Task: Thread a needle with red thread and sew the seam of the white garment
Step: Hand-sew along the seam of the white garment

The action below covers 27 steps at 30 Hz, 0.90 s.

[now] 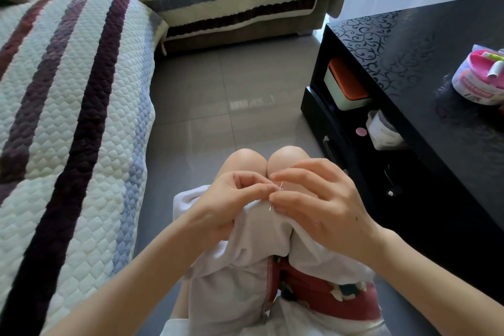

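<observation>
The white garment (pixel 245 262) lies bunched over my lap and knees. A thin silver needle (pixel 275 196) stands almost upright where my two hands meet, its lower end at the cloth's top fold. My right hand (pixel 319 207) pinches the needle between thumb and fingertips. My left hand (pixel 231 199) pinches the garment's fold right beside the needle, fingers curled over the cloth. A line of red stitching (pixel 270 278) runs down the garment's edge lower in my lap. Any thread at the needle itself is too fine to make out.
A quilted striped sofa (pixel 68 117) fills the left side and the back. A black glossy table (pixel 436 90) stands close on the right, with a pink-and-white sewing kit tub (pixel 480 79) on top and containers (pixel 346 84) on its lower shelf. Grey floor tiles (pixel 231 90) lie ahead.
</observation>
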Each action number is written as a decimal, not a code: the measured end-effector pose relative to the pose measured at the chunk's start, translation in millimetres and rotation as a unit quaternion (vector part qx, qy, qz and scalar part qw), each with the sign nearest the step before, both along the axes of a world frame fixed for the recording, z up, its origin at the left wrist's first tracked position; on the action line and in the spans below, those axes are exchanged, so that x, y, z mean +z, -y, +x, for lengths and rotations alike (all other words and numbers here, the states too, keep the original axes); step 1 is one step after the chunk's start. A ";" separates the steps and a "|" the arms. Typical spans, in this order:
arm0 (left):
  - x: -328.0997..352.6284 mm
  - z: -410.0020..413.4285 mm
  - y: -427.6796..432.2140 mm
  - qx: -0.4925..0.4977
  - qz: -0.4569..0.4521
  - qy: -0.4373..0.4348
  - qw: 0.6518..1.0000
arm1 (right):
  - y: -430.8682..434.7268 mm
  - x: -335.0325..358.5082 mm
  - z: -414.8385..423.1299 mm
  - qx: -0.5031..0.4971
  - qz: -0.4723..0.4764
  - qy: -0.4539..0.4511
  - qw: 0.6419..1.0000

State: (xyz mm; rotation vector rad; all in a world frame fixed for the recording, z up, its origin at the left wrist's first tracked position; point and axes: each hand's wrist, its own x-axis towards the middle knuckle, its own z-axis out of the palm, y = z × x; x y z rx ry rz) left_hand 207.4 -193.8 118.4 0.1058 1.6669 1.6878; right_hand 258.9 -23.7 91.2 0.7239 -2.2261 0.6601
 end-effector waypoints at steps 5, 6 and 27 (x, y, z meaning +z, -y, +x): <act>3.5 -1.7 1.3 -0.033 0.005 0.026 0.999 | 0.8 3.5 -3.7 0.012 0.012 -0.001 1.000; 3.2 -1.3 0.8 -0.033 0.003 0.019 0.999 | 1.9 4.4 -3.5 0.027 -0.009 0.014 0.999; 1.9 -14.9 -21.0 0.009 0.072 0.165 0.984 | -28.1 54.4 7.0 0.190 -0.547 0.340 0.741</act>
